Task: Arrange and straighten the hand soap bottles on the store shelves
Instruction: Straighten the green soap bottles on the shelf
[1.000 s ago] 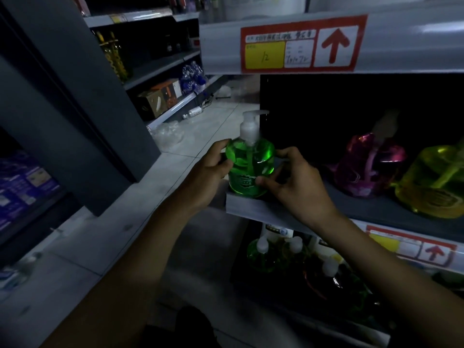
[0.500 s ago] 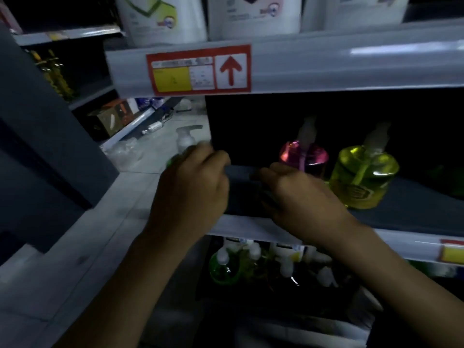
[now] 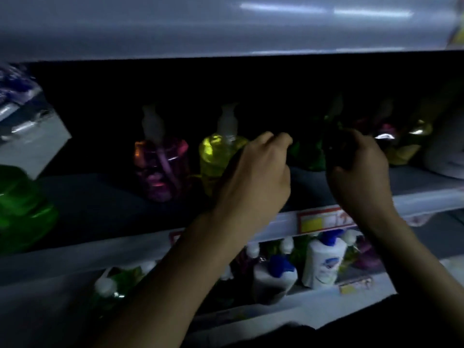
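Pump soap bottles stand in a row on the dark middle shelf point(image 3: 100, 207). A pink bottle point(image 3: 160, 167) and a yellow bottle point(image 3: 216, 156) are left of my hands. Between my hands stands a dark green bottle point(image 3: 310, 153), dim and blurred. My left hand point(image 3: 253, 174) curls against its left side and partly covers the yellow bottle. My right hand point(image 3: 359, 169) wraps its right side. Another pink bottle point(image 3: 385, 133) and another yellow one point(image 3: 411, 144) stand further right. A bright green bottle point(image 3: 20, 207) is at the far left edge.
The shelf above point(image 3: 226, 26) overhangs close over the pump heads. On the lower shelf stand white bottles with blue caps point(image 3: 324, 259) and several coloured pump bottles point(image 3: 113, 282). A red and yellow price tag point(image 3: 324, 221) sits on the shelf rail.
The view has swung right along the shelf. Both hands left the bright green bottle at the shelf's left end and moved right, past the pink and yellow bottles, onto the dark green one.
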Available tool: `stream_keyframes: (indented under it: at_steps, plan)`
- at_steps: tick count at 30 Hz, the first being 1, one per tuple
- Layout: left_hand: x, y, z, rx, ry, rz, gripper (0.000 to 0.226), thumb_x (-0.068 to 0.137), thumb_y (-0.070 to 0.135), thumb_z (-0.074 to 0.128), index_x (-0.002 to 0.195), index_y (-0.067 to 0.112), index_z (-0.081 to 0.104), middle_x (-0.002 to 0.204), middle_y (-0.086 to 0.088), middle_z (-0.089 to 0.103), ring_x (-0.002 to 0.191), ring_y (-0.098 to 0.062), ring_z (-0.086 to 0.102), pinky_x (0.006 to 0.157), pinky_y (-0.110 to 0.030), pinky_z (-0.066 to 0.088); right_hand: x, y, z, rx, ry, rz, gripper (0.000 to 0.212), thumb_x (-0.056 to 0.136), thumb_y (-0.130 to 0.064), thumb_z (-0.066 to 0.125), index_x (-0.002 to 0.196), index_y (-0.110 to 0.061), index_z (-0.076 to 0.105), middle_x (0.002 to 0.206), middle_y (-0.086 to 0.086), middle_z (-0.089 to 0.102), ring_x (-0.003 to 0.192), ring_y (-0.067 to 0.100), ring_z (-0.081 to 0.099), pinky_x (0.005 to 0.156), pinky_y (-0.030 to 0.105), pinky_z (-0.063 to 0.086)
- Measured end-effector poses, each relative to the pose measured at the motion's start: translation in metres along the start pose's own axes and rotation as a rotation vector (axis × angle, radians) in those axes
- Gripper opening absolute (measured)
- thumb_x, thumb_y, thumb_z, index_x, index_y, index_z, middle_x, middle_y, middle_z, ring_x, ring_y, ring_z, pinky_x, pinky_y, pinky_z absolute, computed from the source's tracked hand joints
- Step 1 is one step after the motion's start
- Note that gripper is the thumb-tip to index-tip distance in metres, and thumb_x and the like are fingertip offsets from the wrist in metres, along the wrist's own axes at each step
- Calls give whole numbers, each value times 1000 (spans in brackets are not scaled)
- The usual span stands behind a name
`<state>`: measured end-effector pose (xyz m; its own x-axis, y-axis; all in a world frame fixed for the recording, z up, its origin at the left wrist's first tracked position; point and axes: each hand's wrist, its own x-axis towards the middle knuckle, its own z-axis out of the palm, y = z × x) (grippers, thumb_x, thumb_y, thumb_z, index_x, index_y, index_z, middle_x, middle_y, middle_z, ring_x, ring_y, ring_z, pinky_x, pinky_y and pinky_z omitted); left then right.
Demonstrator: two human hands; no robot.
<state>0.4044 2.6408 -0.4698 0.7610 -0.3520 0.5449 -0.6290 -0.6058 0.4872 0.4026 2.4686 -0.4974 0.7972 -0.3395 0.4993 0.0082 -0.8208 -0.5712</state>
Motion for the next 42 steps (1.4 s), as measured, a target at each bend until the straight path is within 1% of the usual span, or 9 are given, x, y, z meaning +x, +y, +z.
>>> stream_keyframes:
  at_steps: [5,9,13,16,19,25,30,35,42]
  plan:
    - [30,11,57,-89,-55,-143,48,95,6,41,142,11,34,134,-15,44,122,-32,42,94,-35,35,12,26,-3,-26,-64,59,64,79,2,51,140,-13,45,123,19,57,107,36,55,75,16,29]
    - [47,0,91,-122,-118,-299,46,93,1,41,137,10,38,130,-16,47,119,-33,46,92,-34,38,19,38,-5,20,-90,107,71,77,3,49,145,-14,38,119,18,59,106,33,55,82,26,41]
    - [58,-11,109,-344,-262,-414,42,91,-2,40,131,11,42,122,-9,50,114,-26,48,84,-26,35,19,48,-6,16,-181,119,68,83,7,47,147,-16,38,121,18,63,76,21,59,54,10,39]
    - [59,-19,110,-398,-240,-463,39,89,-2,42,125,11,46,119,-9,54,110,-25,52,84,-29,40,16,50,-8,77,-194,141,68,84,9,47,144,-21,42,116,9,67,75,12,59,53,12,40]
    - [49,-20,104,-446,-212,-416,49,89,-5,42,134,13,41,131,-8,50,119,-22,49,98,-34,44,13,50,-12,194,-177,176,60,86,5,49,139,-22,49,117,0,68,84,8,61,67,18,46]
    - [35,-24,82,-510,-112,-369,44,85,-2,52,114,30,48,96,12,55,90,-6,55,64,-12,44,7,52,-29,377,-285,191,40,88,5,57,123,-15,61,113,-1,68,106,12,63,90,31,53]
    - [23,-18,73,-623,-166,-349,50,87,-1,59,121,32,44,106,12,57,99,-4,57,75,-13,49,4,43,-31,422,-523,171,56,83,-9,70,134,-14,47,118,-7,62,105,6,60,89,24,51]
    - [8,-7,65,-620,-121,-267,61,87,0,62,140,24,41,122,9,53,111,2,51,82,-2,43,-4,40,-40,424,-493,89,48,81,-7,72,126,-12,56,119,-2,67,113,13,61,100,43,49]
    - [-22,7,20,-597,53,-177,62,85,11,67,141,22,43,129,3,58,116,0,55,92,-21,50,-17,15,-55,500,-469,-122,49,82,-25,69,129,-21,56,123,-15,65,118,-1,56,96,16,46]
